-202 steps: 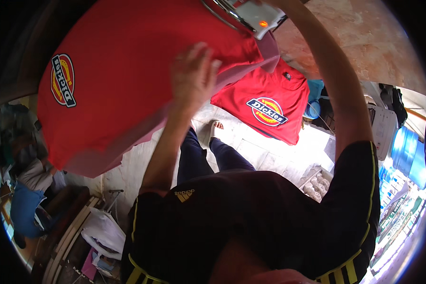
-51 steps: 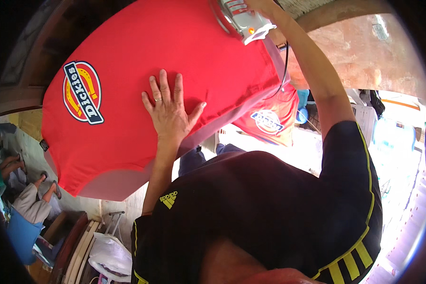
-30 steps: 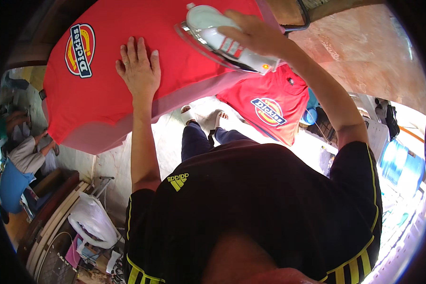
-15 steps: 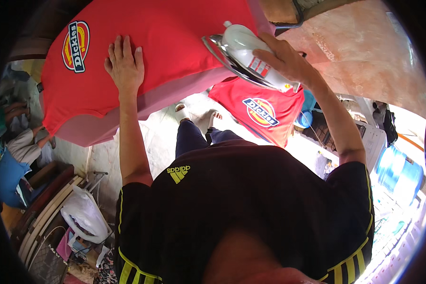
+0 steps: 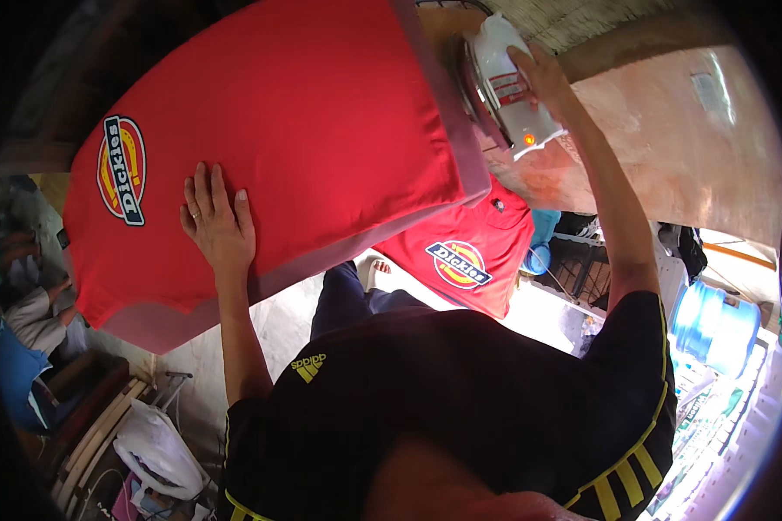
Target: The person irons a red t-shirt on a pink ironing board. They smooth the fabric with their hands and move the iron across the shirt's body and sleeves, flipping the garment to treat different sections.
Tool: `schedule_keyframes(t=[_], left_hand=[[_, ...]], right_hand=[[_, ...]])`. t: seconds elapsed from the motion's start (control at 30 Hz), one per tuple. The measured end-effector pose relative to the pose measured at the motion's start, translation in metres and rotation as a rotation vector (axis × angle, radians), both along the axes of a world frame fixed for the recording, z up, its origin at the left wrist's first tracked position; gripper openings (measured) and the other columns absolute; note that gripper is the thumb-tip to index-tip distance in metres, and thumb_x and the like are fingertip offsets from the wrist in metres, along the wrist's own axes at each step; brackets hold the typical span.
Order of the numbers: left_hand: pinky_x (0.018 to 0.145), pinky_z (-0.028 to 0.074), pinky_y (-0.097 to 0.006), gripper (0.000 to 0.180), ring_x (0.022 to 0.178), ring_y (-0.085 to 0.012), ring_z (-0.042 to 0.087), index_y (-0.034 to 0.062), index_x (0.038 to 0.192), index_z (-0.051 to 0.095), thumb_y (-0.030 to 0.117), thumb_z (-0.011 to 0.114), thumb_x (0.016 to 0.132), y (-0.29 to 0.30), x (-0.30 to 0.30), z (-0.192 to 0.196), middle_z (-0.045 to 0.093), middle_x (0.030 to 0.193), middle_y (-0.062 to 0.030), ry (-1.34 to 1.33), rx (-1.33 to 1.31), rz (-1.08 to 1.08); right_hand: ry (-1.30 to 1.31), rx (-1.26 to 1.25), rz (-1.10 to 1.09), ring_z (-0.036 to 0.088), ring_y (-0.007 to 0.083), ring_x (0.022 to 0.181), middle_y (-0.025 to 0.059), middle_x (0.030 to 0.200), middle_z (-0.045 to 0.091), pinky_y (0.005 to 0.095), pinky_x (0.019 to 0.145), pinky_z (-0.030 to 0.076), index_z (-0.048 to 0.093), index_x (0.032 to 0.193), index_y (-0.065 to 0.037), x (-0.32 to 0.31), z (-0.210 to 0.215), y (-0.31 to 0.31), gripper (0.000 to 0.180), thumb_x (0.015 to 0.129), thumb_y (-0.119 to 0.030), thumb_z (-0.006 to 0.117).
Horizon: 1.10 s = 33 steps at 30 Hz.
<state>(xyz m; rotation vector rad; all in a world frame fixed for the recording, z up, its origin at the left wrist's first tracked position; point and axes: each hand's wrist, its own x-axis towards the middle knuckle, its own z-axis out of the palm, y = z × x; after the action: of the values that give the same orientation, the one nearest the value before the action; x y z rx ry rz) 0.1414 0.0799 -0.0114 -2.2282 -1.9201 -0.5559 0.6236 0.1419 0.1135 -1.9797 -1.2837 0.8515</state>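
**Red shirt held flat on the board, iron lifted off its end**

A red shirt was spread over a padded ironing board, whose pinkish edge showed along the near side. The left hand was laid open and flat on the shirt, near the board's front edge, fingers spread and gripping nothing. To the left of it on the same cloth sat a round printed badge. Past the board's right end, a white iron was held up on its heel, its soleplate turned toward the board; the right hand was wrapped around its body. A small orange lamp was lit near its base. Below the board's right end, a second red shirt lay on a lower surface.

As a judgement, the step would be done well if the cloth were pressed taut under the flat palm, the fingers were kept clear of the iron's path, and the printed badge were spared direct heat.
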Motion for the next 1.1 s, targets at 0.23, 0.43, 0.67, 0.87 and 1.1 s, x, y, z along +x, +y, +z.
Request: schedule_keyframes(t=[0.23,0.43,0.67,0.87,1.1], left_hand=[[0.115,0.02,-0.049,0.051,0.145,-0.0306,0.029,0.014,0.147,0.044,0.035,0.047,0.1,-0.003,0.003,0.008,0.036,0.156,-0.0071,-0.014,-0.032,-0.006],[0.113,0.021,-0.053,0.052,0.144,-0.0343,0.03,0.0109,0.144,0.047,0.038,0.046,0.099,-0.001,0.006,0.01,0.037,0.154,-0.0117,-0.015,-0.06,0.009],[0.113,0.022,-0.053,0.051,0.143,-0.0343,0.031,0.0112,0.144,0.047,0.038,0.045,0.1,0.002,0.008,0.01,0.038,0.154,-0.0112,-0.019,-0.013,-0.023],[0.113,0.022,-0.052,0.051,0.142,-0.0337,0.033,0.0125,0.143,0.047,0.038,0.045,0.1,0.002,0.006,0.007,0.04,0.153,-0.0102,-0.009,0.017,-0.031],[0.113,0.023,-0.052,0.051,0.142,-0.0325,0.033,0.0149,0.143,0.048,0.04,0.046,0.099,0.002,0.003,-0.001,0.041,0.152,-0.0084,-0.023,0.026,-0.018]], right_hand=[[0.144,0.054,-0.058,0.04,0.0085,0.043,-0.0003,0.065,0.047,0.0263,0.039,0.034,0.054,0.099,-0.009,0.038,-0.033,0.056,0.032,0.096,-0.04,0.058],[-0.735,0.607,0.002,0.058,0.0467,0.104,0.0257,0.111,0.061,0.0501,0.087,0.047,0.056,0.116,0.001,0.009,-0.047,0.052,0.031,0.093,-0.02,0.059],[-0.509,0.637,0.357,0.063,0.0232,0.07,0.0131,0.083,0.064,0.0353,0.062,0.05,0.066,0.098,-0.001,-0.074,-0.093,-0.052,0.018,0.086,-0.013,0.073],[-0.193,0.446,0.102,0.062,0.0229,0.065,0.0111,0.083,0.063,0.0336,0.06,0.051,0.068,0.092,-0.002,-0.092,-0.111,-0.069,0.018,0.08,-0.012,0.078],[-0.3,0.603,0.259,0.064,0.01,0.074,0.0015,0.082,0.065,0.0252,0.065,0.051,0.07,0.091,-0.005,-0.085,-0.102,-0.063,0.007,0.084,-0.005,0.074]])
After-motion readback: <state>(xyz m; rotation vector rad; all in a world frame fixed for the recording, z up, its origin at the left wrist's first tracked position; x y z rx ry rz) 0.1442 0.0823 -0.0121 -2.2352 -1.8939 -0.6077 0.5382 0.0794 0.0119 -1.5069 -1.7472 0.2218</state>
